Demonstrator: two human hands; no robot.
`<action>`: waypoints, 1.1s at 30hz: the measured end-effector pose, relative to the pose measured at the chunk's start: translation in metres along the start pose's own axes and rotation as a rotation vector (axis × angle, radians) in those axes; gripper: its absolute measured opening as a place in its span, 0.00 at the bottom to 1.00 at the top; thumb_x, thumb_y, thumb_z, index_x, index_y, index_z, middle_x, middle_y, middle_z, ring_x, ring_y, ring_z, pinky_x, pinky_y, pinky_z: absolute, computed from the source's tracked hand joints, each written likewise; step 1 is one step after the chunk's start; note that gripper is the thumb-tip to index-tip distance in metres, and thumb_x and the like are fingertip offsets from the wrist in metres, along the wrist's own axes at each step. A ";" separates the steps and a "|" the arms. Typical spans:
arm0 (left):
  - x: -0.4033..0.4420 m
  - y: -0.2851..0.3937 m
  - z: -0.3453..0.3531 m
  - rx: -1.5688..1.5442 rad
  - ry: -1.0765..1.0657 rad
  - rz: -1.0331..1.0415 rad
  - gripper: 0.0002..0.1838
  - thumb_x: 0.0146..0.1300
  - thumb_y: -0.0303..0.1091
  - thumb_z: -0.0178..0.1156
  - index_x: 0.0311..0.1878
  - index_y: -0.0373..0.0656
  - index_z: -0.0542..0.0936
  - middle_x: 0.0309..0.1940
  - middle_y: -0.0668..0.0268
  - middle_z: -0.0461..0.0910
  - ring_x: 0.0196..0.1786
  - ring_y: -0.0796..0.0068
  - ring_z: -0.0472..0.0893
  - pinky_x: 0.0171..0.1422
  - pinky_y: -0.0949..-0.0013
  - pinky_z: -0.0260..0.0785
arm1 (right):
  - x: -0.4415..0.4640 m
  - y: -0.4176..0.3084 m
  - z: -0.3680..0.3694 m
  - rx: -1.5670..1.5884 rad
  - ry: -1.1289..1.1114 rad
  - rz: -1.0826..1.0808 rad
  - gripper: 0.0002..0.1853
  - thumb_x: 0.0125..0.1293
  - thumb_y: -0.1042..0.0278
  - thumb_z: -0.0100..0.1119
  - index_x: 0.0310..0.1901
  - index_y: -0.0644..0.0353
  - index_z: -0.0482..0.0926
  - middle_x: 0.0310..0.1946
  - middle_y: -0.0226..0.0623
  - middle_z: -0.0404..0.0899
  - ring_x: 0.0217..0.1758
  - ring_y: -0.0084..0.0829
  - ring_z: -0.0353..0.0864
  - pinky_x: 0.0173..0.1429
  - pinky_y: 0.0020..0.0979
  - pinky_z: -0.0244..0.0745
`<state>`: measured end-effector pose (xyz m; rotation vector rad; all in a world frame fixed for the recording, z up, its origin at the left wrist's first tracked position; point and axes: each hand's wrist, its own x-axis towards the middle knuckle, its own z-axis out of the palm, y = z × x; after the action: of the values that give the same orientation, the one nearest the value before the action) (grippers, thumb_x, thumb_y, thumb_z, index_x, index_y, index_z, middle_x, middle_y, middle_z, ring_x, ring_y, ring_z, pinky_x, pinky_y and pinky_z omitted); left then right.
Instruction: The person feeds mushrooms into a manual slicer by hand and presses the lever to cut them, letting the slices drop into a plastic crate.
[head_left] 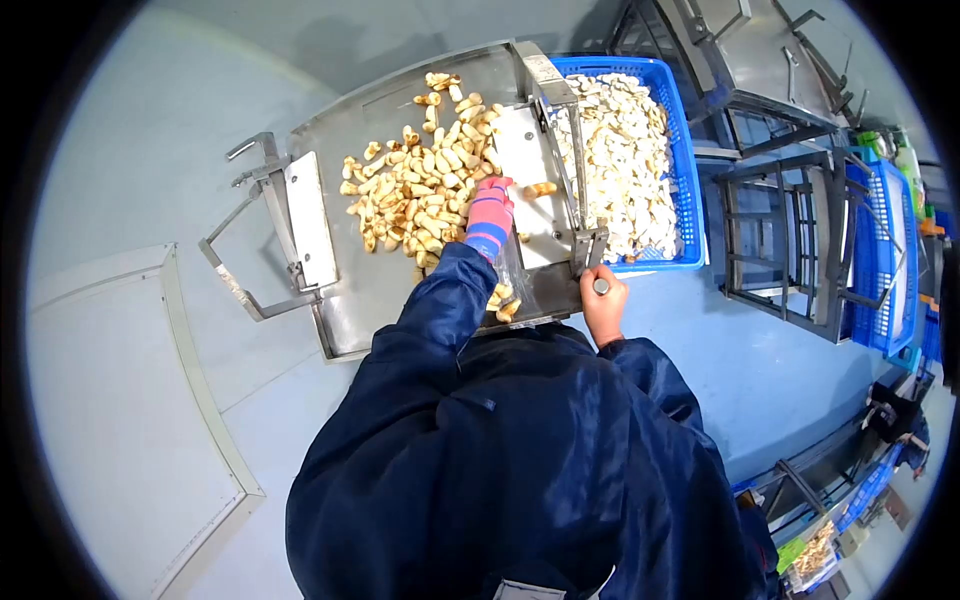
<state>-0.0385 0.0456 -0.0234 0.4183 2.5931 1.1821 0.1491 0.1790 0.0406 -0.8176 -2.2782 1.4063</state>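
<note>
My left hand, in a pink and blue striped glove, is at the right edge of a heap of whole mushrooms with pale stems and brown caps. Its fingers look curled in, and what they hold, if anything, is hidden. To its right, one mushroom lies on a white cutting board beside the lever cutter's metal blade arm. My bare right hand is closed around the handle at the near end of that arm.
A blue crate full of sliced mushrooms stands just right of the cutter. The heap rests on a steel tray table with a second white board at its left. Metal frames and another blue crate are further right.
</note>
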 end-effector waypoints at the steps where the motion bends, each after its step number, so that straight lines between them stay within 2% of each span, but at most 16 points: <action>1: -0.006 0.001 0.004 -0.048 0.002 -0.018 0.21 0.50 0.21 0.56 0.51 0.44 0.73 0.46 0.55 0.71 0.44 0.57 0.74 0.49 0.66 0.70 | -0.001 0.001 -0.001 -0.013 -0.006 -0.001 0.10 0.55 0.71 0.57 0.20 0.63 0.71 0.11 0.42 0.66 0.14 0.27 0.63 0.21 0.31 0.62; 3: -0.011 0.004 0.011 -0.136 0.011 -0.048 0.21 0.51 0.22 0.57 0.51 0.43 0.73 0.48 0.54 0.70 0.45 0.56 0.74 0.49 0.67 0.70 | 0.000 0.002 -0.001 -0.030 -0.014 -0.007 0.10 0.55 0.70 0.58 0.19 0.63 0.71 0.11 0.44 0.69 0.12 0.34 0.69 0.22 0.32 0.65; 7: -0.003 0.013 0.028 0.195 0.109 0.273 0.21 0.51 0.25 0.58 0.52 0.44 0.74 0.46 0.58 0.72 0.41 0.61 0.76 0.48 0.64 0.70 | 0.000 0.005 0.001 -0.042 -0.001 -0.029 0.11 0.55 0.70 0.58 0.19 0.62 0.71 0.11 0.44 0.70 0.13 0.33 0.70 0.22 0.32 0.65; 11: 0.002 0.022 0.037 0.126 -0.038 0.110 0.21 0.50 0.26 0.58 0.51 0.44 0.74 0.45 0.57 0.73 0.43 0.58 0.75 0.49 0.63 0.69 | 0.002 -0.002 -0.001 -0.043 -0.013 -0.003 0.10 0.55 0.70 0.58 0.19 0.62 0.72 0.12 0.44 0.70 0.14 0.34 0.72 0.22 0.32 0.66; 12: 0.004 0.028 0.033 0.046 -0.075 -0.006 0.20 0.49 0.28 0.59 0.49 0.46 0.76 0.43 0.55 0.73 0.43 0.57 0.75 0.49 0.62 0.68 | 0.002 -0.003 -0.001 -0.047 -0.011 -0.001 0.10 0.55 0.69 0.58 0.20 0.63 0.72 0.12 0.44 0.71 0.14 0.35 0.72 0.22 0.32 0.66; 15: 0.018 0.026 0.032 0.239 -0.203 0.116 0.20 0.47 0.30 0.61 0.47 0.49 0.77 0.42 0.55 0.73 0.42 0.58 0.76 0.49 0.62 0.68 | 0.002 0.003 0.000 -0.092 -0.010 -0.056 0.10 0.55 0.69 0.58 0.20 0.63 0.73 0.12 0.44 0.71 0.13 0.34 0.71 0.22 0.32 0.66; 16: 0.021 0.025 0.030 0.222 -0.266 0.103 0.17 0.46 0.32 0.62 0.43 0.49 0.78 0.41 0.55 0.73 0.44 0.58 0.75 0.50 0.62 0.68 | 0.002 0.002 -0.001 -0.077 -0.012 -0.038 0.10 0.55 0.69 0.58 0.20 0.63 0.73 0.12 0.44 0.71 0.13 0.33 0.71 0.22 0.32 0.66; 19: 0.029 0.024 0.014 0.172 -0.448 0.066 0.15 0.46 0.33 0.62 0.40 0.48 0.77 0.39 0.55 0.75 0.43 0.57 0.77 0.50 0.63 0.69 | 0.003 -0.003 -0.002 -0.042 -0.011 -0.011 0.10 0.55 0.69 0.58 0.20 0.63 0.73 0.12 0.44 0.70 0.13 0.33 0.69 0.22 0.32 0.65; 21: 0.034 0.025 0.004 -0.154 -0.481 -0.236 0.13 0.50 0.28 0.61 0.41 0.43 0.74 0.31 0.58 0.77 0.29 0.68 0.79 0.33 0.68 0.74 | 0.003 -0.003 -0.001 -0.036 -0.006 -0.001 0.10 0.55 0.69 0.58 0.20 0.63 0.73 0.11 0.44 0.70 0.13 0.34 0.68 0.22 0.32 0.65; 23: 0.047 -0.017 0.037 -0.753 -0.242 -0.362 0.13 0.55 0.24 0.57 0.44 0.43 0.72 0.32 0.60 0.76 0.26 0.74 0.78 0.26 0.73 0.73 | 0.006 -0.013 -0.003 -0.027 0.003 0.002 0.11 0.55 0.69 0.58 0.20 0.63 0.73 0.11 0.43 0.69 0.12 0.31 0.66 0.22 0.32 0.64; 25: 0.038 0.014 0.026 -0.840 0.015 -0.385 0.13 0.59 0.25 0.56 0.47 0.41 0.71 0.36 0.60 0.76 0.30 0.74 0.78 0.31 0.75 0.75 | 0.010 -0.022 -0.004 -0.056 0.007 0.011 0.11 0.55 0.69 0.58 0.19 0.64 0.72 0.10 0.42 0.68 0.12 0.28 0.65 0.21 0.31 0.63; 27: 0.031 0.008 0.045 -0.111 0.201 -0.153 0.20 0.58 0.30 0.59 0.54 0.42 0.70 0.38 0.59 0.76 0.34 0.68 0.79 0.41 0.69 0.73 | 0.011 -0.027 -0.003 -0.012 0.012 0.010 0.12 0.55 0.69 0.58 0.19 0.64 0.71 0.09 0.42 0.66 0.12 0.27 0.64 0.21 0.31 0.62; 29: 0.006 0.051 0.042 -0.263 0.156 -0.198 0.20 0.57 0.31 0.58 0.54 0.42 0.72 0.42 0.55 0.74 0.41 0.63 0.77 0.47 0.67 0.70 | 0.011 -0.029 -0.005 -0.024 0.006 0.008 0.12 0.55 0.69 0.58 0.19 0.64 0.71 0.09 0.42 0.66 0.12 0.27 0.64 0.21 0.32 0.62; 31: -0.004 0.038 0.069 0.057 0.171 -0.022 0.21 0.57 0.28 0.57 0.55 0.39 0.70 0.42 0.56 0.73 0.42 0.63 0.75 0.47 0.65 0.70 | 0.011 -0.027 -0.006 -0.049 0.003 0.002 0.12 0.55 0.69 0.58 0.19 0.64 0.71 0.09 0.42 0.66 0.12 0.29 0.65 0.21 0.32 0.62; 32: -0.007 0.029 0.080 0.078 0.214 0.044 0.21 0.56 0.24 0.54 0.55 0.39 0.70 0.39 0.56 0.73 0.40 0.63 0.75 0.43 0.68 0.71 | 0.010 -0.026 -0.005 -0.059 0.002 0.004 0.12 0.55 0.69 0.58 0.19 0.64 0.71 0.09 0.43 0.66 0.12 0.30 0.65 0.21 0.32 0.62; 33: -0.010 0.032 0.078 -0.008 0.188 0.001 0.21 0.56 0.24 0.54 0.55 0.39 0.70 0.38 0.56 0.73 0.39 0.63 0.75 0.42 0.68 0.71 | 0.009 -0.026 -0.005 -0.063 0.003 0.006 0.12 0.55 0.69 0.58 0.19 0.64 0.71 0.09 0.43 0.66 0.12 0.31 0.65 0.21 0.33 0.62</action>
<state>0.0030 0.1161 -0.0471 0.3201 2.7443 1.2888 0.1371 0.1793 0.0657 -0.8463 -2.3307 1.3409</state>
